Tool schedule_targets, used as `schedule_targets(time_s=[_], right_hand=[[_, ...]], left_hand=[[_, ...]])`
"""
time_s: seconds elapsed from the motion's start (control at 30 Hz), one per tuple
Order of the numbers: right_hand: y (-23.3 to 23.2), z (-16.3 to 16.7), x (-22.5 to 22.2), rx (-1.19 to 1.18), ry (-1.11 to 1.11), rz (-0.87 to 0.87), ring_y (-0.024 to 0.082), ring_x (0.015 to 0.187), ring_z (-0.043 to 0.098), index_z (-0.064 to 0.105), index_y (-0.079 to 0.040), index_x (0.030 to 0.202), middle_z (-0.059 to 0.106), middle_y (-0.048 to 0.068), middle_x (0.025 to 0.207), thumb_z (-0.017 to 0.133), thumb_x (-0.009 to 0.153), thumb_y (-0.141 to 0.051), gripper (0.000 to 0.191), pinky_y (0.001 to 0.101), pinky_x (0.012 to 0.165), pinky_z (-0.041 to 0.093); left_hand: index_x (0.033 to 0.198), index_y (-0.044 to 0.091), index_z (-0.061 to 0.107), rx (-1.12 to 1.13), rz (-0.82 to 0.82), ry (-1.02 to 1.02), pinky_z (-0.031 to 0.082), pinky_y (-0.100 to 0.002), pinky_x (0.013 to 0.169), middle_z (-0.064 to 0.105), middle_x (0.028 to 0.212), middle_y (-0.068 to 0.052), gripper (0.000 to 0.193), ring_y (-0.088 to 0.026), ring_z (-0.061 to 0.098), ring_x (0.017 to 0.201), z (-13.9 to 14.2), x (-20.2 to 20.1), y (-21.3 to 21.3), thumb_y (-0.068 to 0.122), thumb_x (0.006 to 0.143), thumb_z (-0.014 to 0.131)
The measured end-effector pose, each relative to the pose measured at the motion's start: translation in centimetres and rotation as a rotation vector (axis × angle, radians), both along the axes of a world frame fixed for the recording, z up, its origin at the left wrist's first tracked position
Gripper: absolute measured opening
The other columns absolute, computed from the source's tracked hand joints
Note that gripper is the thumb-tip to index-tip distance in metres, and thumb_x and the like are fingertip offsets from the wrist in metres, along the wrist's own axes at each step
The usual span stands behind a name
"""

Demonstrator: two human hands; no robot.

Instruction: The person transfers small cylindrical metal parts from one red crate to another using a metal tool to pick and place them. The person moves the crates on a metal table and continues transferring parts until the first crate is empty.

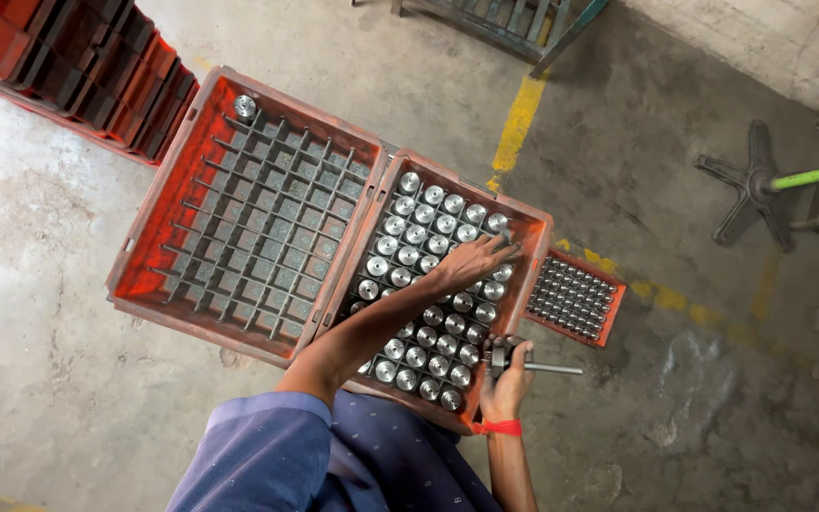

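Observation:
An orange crate [529, 284] in front of me is filled with several shiny round metal parts [416, 232] standing in rows. My left hand [474, 258] reaches across it to the far right side, fingers closed around one part near the crate wall. My right hand [507, 381] rests at the crate's near right corner and grips a metal part with a thin shaft [550, 368] pointing right. A red band circles that wrist.
A larger orange crate [155, 204] on the left has a dark grid divider and one metal part [245, 106] in its far corner. A small orange tray of thin pins [571, 299] lies right. Stacked red crates [78, 66] stand far left, a metal stand base [753, 190] far right.

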State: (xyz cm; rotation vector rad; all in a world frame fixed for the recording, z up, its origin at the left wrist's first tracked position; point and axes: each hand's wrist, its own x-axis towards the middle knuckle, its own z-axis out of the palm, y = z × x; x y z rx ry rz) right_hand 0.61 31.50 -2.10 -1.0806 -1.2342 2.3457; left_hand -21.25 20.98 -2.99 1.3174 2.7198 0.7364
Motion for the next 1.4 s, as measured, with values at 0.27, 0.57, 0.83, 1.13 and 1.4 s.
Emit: schedule_targets(time_s=[0.27,0.57,0.83,1.13,1.4], right_hand=[[-0.1,-0.5,0.4,-0.079,0.006,0.023,0.025,0.093,0.068,0.06,-0.005,0.105,0.067,0.01,0.092,0.057,0.107,-0.039,0.035,0.0407,0.092,0.058],[-0.3,3.3,1.8,-0.284,0.002,0.45,0.022,0.081,0.068,0.064,-0.004,0.105,0.069,0.013,0.095,0.055,0.111,-0.037,0.035,0.0334,0.07,0.056],[-5.8,3.7,4.3,0.08,-0.26,0.53,0.025,0.081,0.07,0.062,0.0,0.095,0.067,0.013,0.094,0.049,0.105,-0.035,0.038,0.0396,0.071,0.061],[-2.2,-1.6,7.5,0.181,-0.228,0.419,0.024,0.086,0.067,0.067,0.001,0.102,0.072,0.016,0.096,0.054,0.107,-0.023,0.028,0.0359,0.074,0.054],[-7.3,-0.1,0.3,-0.103,-0.118,0.455,0.019,0.087,0.064,0.067,-0.003,0.111,0.071,0.009,0.099,0.061,0.108,-0.018,0.016,0.0344,0.074,0.049]], left_hand=[[0.126,0.006,0.062,0.632,0.274,-0.079,0.059,-0.04,0.083,0.067,0.116,-0.014,0.031,-0.031,0.068,0.103,2.7,3.0,-11.3,0.012,0.097,0.068],[0.139,0.008,0.054,-0.163,1.126,0.204,0.028,-0.06,0.117,0.037,0.155,-0.029,0.07,-0.048,0.026,0.147,4.6,-8.1,-36.6,0.027,0.079,0.083],[0.12,0.008,0.065,-0.308,1.163,0.077,0.014,-0.066,0.118,0.025,0.164,-0.027,0.055,-0.046,0.01,0.153,4.5,-14.4,-36.9,0.039,0.078,0.084],[0.11,0.005,0.079,0.571,0.96,0.141,0.04,-0.054,0.12,0.061,0.139,-0.016,0.039,-0.035,0.048,0.142,8.0,-5.3,-39.5,0.029,0.081,0.09],[0.091,0.003,0.065,1.164,0.708,-0.917,0.048,-0.033,0.055,0.064,0.074,-0.004,0.011,-0.016,0.061,0.063,3.9,11.3,-23.3,0.009,0.084,0.071]])
